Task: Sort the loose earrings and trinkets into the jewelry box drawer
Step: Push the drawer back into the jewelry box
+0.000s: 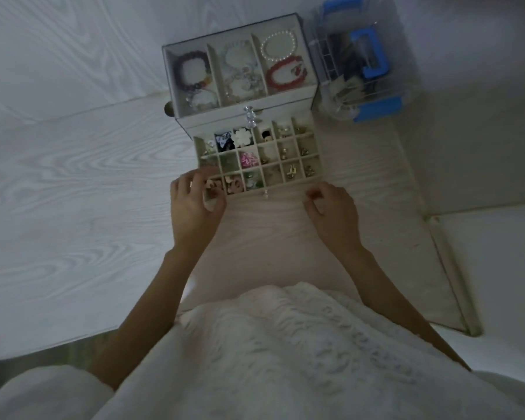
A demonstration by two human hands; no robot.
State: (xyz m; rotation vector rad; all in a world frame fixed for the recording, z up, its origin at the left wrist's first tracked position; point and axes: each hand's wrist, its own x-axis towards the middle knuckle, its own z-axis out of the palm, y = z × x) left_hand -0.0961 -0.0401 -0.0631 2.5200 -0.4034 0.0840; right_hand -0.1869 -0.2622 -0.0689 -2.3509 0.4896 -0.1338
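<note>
Left hand (194, 197) fingers curled over drawer (285, 184) corner, right hand (331, 207) beside it

We found no text, label, brand, number or sign that we could read anywhere in the dim head view.
</note>
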